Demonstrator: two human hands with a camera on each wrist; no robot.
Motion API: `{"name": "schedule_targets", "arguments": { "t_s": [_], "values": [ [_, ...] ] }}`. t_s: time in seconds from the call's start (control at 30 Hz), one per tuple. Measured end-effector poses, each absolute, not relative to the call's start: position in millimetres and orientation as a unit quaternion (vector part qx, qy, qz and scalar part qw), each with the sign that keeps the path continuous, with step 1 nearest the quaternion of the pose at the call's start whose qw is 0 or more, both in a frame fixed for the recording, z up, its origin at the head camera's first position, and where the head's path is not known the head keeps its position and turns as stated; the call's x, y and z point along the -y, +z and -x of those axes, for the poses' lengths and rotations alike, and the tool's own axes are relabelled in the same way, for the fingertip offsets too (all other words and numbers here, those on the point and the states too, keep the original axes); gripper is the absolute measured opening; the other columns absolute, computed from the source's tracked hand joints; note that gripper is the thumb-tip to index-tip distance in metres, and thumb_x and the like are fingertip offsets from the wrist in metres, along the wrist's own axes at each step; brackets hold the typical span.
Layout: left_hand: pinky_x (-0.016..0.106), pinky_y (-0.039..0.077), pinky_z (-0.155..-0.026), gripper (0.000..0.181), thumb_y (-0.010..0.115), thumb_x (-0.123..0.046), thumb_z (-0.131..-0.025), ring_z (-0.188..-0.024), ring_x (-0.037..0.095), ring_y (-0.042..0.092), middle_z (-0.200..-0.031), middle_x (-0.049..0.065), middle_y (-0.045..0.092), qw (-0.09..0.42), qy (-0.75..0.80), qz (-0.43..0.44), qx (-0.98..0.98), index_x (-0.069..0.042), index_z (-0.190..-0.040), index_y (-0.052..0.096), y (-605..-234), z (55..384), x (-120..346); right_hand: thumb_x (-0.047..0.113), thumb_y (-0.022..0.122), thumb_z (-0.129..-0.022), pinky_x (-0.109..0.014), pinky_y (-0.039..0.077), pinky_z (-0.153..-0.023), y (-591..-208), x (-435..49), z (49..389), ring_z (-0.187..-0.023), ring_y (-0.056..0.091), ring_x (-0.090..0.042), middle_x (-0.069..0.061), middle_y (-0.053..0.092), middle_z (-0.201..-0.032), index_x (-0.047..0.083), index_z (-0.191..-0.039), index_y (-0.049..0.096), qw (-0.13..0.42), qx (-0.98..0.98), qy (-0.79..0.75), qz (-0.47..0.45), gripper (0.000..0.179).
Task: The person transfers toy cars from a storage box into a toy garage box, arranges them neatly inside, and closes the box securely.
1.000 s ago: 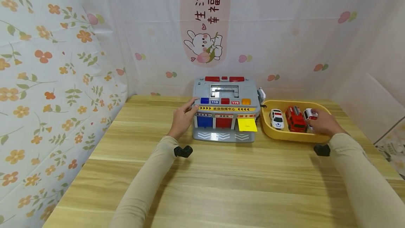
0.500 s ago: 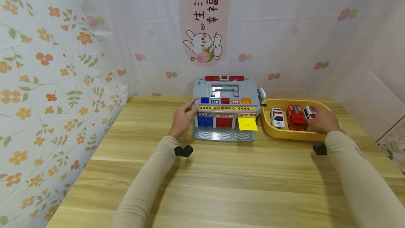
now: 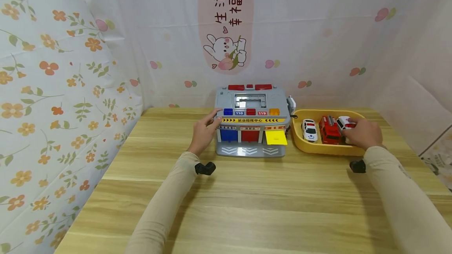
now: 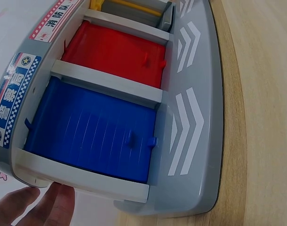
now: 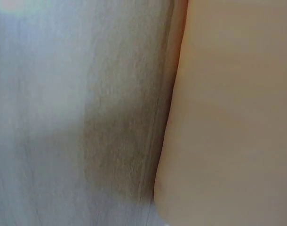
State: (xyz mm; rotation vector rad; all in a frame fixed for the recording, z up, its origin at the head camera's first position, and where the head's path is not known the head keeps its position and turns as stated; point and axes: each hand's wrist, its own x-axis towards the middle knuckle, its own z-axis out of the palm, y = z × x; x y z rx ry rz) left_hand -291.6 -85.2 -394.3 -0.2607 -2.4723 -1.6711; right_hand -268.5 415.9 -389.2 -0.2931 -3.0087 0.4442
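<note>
A grey toy rescue station [image 3: 250, 120] with blue, red and yellow doors stands at the back of the table. My left hand [image 3: 205, 131] rests against its left side, thumb and forefinger at the front corner. In the left wrist view, fingers [image 4: 61, 207] touch the outer side near the closed blue door [image 4: 94, 129]. The yellow door [image 3: 276, 137] sticks out, raised. In the yellow basket [image 3: 328, 150], my right hand [image 3: 365, 133] grips a white toy car [image 3: 346, 122] with red markings, partly hidden by the fingers. The right wrist view shows mostly the basket's outer wall [image 5: 228, 113].
A red toy fire engine [image 3: 330, 130] and a white toy police car [image 3: 309, 130] sit in the basket to the left of the gripped car. The basket stands close beside the station's right side. Patterned cloth [image 3: 169, 50] hangs behind the wooden table [image 3: 265, 203].
The right hand has shifted slightly at the basket, and the white toy car in it has turned a little, showing more beside the fire engine. The left hand stays on the station.
</note>
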Motion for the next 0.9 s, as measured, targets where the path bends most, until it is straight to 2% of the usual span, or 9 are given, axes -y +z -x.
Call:
{"name": "schedule_targets", "arguments": {
  "t_s": [0.13,0.3,0.53,0.9],
  "values": [
    [0.050,0.054,-0.102,0.034,0.057,-0.047,-0.099,-0.129,0.027,0.062,-0.145,0.001,0.059,0.073,-0.558,0.090,0.822,-0.045,-0.132,0.062,-394,293,84,0.033,0.065,-0.090,-0.041,0.040,-0.067,-384,-417,264,-0.094,0.052,-0.047,-0.040,0.057,-0.118,-0.005,-0.139,0.052,0.058,0.979,0.160,0.114,0.064],
    [0.050,0.054,-0.102,0.033,0.057,-0.046,-0.099,-0.128,0.026,0.062,-0.142,0.002,0.062,0.073,-0.560,0.084,0.821,-0.045,-0.131,0.063,-394,292,84,0.035,0.065,-0.092,-0.041,0.039,-0.068,-379,-414,259,-0.097,0.049,-0.047,-0.039,0.056,-0.121,-0.004,-0.142,0.050,0.064,0.975,0.177,0.120,0.065],
    [0.050,0.053,-0.105,0.035,0.057,-0.047,-0.099,-0.129,0.026,0.061,-0.144,-0.001,0.060,0.070,-0.564,0.084,0.819,-0.044,-0.133,0.061,-395,292,85,0.040,0.061,-0.095,-0.037,0.038,-0.063,-376,-405,253,-0.097,0.050,-0.046,-0.042,0.055,-0.124,-0.004,-0.144,0.048,0.078,0.977,0.164,0.111,0.067],
    [0.049,0.053,-0.104,0.035,0.056,-0.048,-0.098,-0.131,0.028,0.060,-0.150,-0.004,0.055,0.071,-0.564,0.081,0.819,-0.045,-0.133,0.062,-397,292,84,0.040,0.060,-0.097,-0.035,0.034,-0.063,-368,-391,249,-0.085,0.053,-0.040,-0.039,0.060,-0.117,-0.004,-0.143,0.049,0.119,0.974,0.170,0.094,0.065]
  ]
}}
